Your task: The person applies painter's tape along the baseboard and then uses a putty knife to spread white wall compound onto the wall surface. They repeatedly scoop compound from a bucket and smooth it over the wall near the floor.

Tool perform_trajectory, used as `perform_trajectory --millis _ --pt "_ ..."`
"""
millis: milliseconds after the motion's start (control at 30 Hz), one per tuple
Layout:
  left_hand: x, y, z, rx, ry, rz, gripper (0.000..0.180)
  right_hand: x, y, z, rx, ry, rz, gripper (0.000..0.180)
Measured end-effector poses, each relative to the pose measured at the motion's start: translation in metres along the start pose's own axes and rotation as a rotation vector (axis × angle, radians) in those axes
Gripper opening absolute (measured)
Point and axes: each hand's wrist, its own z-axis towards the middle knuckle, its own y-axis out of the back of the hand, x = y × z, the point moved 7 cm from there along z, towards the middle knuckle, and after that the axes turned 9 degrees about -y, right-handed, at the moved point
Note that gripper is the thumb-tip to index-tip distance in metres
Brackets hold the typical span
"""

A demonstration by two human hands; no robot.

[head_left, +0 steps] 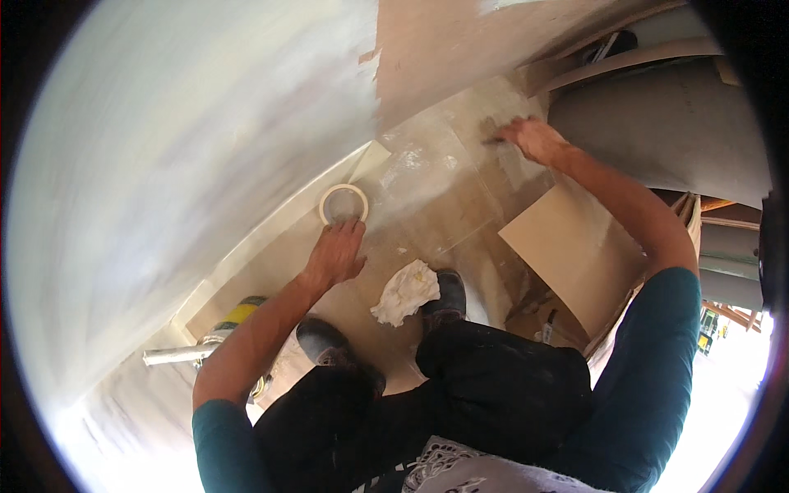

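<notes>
My left hand is closed on the lower rim of a roll of masking tape, its fingers bent over the ring. A pale strip runs along the foot of the curved wall, and a loose folded end sticks out just above the roll. Farther off to the right, my right hand reaches low over the dusty floor surface. Its fingers point left and are blurred, with a dark patch at their tips; whether they hold anything is unclear. A crumpled white cloth or paper lies between my shoes.
A large curved wall, whitish with a brown area, rises on the left. A tan sheet lies under my right arm. By my left forearm sits a yellow-and-black tool with a pale tube. Grey curved panels stand right.
</notes>
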Motion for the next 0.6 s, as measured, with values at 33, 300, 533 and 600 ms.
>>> perform_trajectory --millis 33,300,533,600 --pt "0.001 0.000 0.004 0.040 0.009 -0.018 0.057 0.009 0.019 0.018 -0.175 -0.010 0.079 0.036" --pt "0.002 0.000 0.006 0.059 0.014 -0.059 0.059 0.116 0.051 0.108 -0.435 0.141 0.120 0.034" --pt "0.004 -0.003 0.003 0.059 0.041 -0.039 0.057 0.123 0.061 0.110 -0.184 0.124 0.161 0.038" --pt "0.000 -0.006 0.015 0.055 -0.019 -0.047 0.057 0.110 0.033 0.111 -0.255 0.093 0.231 0.038"
